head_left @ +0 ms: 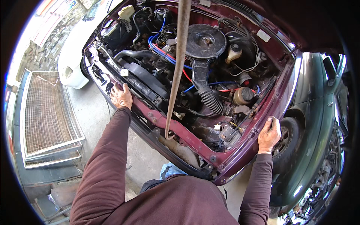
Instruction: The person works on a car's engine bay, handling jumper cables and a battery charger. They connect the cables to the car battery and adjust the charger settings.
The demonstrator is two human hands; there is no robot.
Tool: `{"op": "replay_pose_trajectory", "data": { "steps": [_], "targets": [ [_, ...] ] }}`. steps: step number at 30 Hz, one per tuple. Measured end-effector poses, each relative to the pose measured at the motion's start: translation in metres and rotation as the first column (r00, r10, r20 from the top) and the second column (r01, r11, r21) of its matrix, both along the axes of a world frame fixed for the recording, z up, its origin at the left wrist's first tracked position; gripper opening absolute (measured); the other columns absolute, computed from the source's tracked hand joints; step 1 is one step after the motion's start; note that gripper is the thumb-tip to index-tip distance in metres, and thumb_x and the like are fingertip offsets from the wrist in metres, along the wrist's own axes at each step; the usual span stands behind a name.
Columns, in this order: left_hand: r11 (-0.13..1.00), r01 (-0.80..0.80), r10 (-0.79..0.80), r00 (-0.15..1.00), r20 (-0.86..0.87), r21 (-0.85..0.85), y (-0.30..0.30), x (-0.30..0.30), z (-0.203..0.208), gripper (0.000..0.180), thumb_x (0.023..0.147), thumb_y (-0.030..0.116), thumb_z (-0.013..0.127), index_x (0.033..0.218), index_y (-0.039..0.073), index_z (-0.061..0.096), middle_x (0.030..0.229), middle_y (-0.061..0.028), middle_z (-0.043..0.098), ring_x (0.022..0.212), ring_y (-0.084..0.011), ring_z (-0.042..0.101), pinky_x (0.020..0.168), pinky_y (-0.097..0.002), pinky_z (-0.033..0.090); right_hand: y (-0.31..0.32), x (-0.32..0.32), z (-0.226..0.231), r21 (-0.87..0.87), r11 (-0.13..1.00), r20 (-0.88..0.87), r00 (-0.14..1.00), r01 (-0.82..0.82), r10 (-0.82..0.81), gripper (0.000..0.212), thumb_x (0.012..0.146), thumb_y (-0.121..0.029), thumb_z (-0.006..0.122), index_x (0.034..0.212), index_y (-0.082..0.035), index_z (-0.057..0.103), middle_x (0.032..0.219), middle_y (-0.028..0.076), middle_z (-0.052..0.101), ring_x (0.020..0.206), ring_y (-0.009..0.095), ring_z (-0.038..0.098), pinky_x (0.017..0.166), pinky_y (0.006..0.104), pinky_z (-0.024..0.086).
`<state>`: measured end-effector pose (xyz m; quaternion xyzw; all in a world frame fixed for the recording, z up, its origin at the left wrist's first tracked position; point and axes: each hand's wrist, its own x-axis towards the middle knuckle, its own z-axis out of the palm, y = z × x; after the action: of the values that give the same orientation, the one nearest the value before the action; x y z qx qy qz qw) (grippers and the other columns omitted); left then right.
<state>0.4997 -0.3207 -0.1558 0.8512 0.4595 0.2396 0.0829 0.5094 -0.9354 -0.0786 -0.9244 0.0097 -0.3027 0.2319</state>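
Observation:
The engine bay of a dark red car lies exposed before me. My left hand (121, 96) rests on the red front crossmember (150, 114), fingers laid forward and a little apart beside the radiator's top edge (144, 87). Over by the car's right-hand fender (242, 150), my right hand (269, 135) is closed with its fingers curled in. Whatever it may hold is hidden. A thin hood prop rod (178, 71) slants up from the crossmember between my arms. Behind it sit the round black air cleaner (206, 42) and its ribbed intake hose (213, 98).
Blue and red cables (165, 56) cross the engine. A brown cylindrical canister (243, 95) stands near the fender. A dark green car (313, 112) is close on the right, a white car (71, 63) on the left. Framed wire mesh (52, 112) lies at far left.

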Motion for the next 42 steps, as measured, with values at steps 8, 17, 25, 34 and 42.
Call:
{"op": "replay_pose_trajectory", "data": {
  "steps": [8,17,25,34,42],
  "targets": [
    [0.999,0.042,-0.044,0.992,-0.118,-0.017,0.02,-0.002,-0.011,0.066,0.096,0.052,0.054,0.146,0.009,0.053,0.147,-0.02,0.054,0.137,-0.0383,0.049,0.116,-0.0485,0.035,0.003,0.001,0.002,-0.011,1.0,0.019,1.0,0.001,-0.001,0.019,0.102,-0.021,0.06,0.099,-0.005,0.068,0.089,0.017,0.068,0.082,0.04,0.067,0.073,0.0453,0.053],
    [0.998,0.041,-0.038,0.998,-0.055,0.055,0.014,-0.002,-0.012,0.063,0.096,0.05,0.054,0.144,0.01,0.056,0.143,-0.0194,0.058,0.135,-0.0374,0.05,0.116,-0.0479,0.036,0.001,0.001,0.003,-0.008,1.0,0.02,1.0,-0.005,0.005,0.017,0.101,-0.02,0.06,0.099,-0.005,0.068,0.089,0.017,0.068,0.082,0.04,0.067,0.073,0.0447,0.053],
    [0.999,0.021,-0.02,0.999,-0.031,0.038,0.007,-0.001,-0.008,0.063,0.095,0.05,0.054,0.143,0.009,0.057,0.143,-0.0202,0.058,0.134,-0.0395,0.05,0.115,-0.0485,0.036,0.001,-0.001,0.0,-0.007,1.0,0.013,1.0,0.013,-0.013,0.017,0.101,-0.02,0.06,0.098,-0.006,0.069,0.09,0.015,0.07,0.082,0.038,0.068,0.074,0.044,0.054],
    [0.999,0.02,-0.02,1.0,0.019,-0.026,0.007,-0.001,-0.007,0.062,0.094,0.049,0.055,0.142,0.01,0.057,0.145,-0.0206,0.056,0.137,-0.0402,0.048,0.117,-0.0494,0.034,-0.001,-0.002,0.003,-0.006,1.0,-0.006,1.0,0.003,-0.003,0.02,0.102,-0.021,0.058,0.1,-0.004,0.068,0.091,0.017,0.069,0.083,0.038,0.068,0.075,0.0438,0.053],
    [0.998,-0.03,0.031,0.999,-0.01,0.049,-0.003,-0.003,-0.002,0.058,0.094,0.049,0.057,0.136,0.009,0.059,0.142,-0.0167,0.057,0.133,-0.0387,0.05,0.112,-0.0507,0.038,0.0,0.0,0.0,-0.011,1.0,-0.001,1.0,-0.026,0.026,0.022,0.103,-0.02,0.056,0.099,-0.002,0.068,0.093,0.018,0.068,0.086,0.041,0.066,0.075,0.0463,0.052]
  ]
}}
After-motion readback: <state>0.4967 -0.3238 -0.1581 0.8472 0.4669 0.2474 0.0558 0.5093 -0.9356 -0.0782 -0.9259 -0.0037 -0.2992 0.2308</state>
